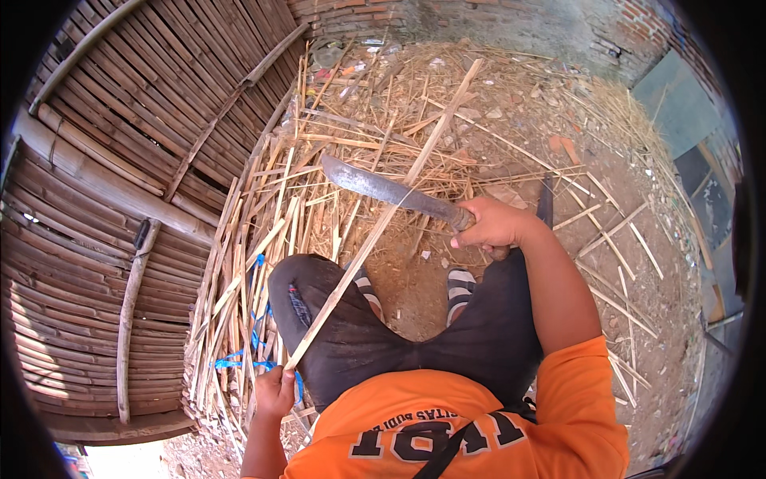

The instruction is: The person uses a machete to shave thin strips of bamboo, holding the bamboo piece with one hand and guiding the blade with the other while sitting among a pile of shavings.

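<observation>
My left hand [275,390] is closed round the near end of a long, pale bamboo strip [359,259]. The strip slants away over my left knee toward the far ground. In my right hand [493,225] is the wooden handle of a machete, whose broad grey blade [383,188] points left. The blade lies across the strip around its middle and seems to touch it; I cannot tell whether it cuts in. My fingers cover most of the handle.
Many split bamboo strips [231,295] are heaped at my left, with blue plastic ribbon [255,339] among them. A bamboo slat wall [88,231] stands further left. Loose strips [618,239] lie on the dirt at right. A brick wall [495,32] closes off the far side.
</observation>
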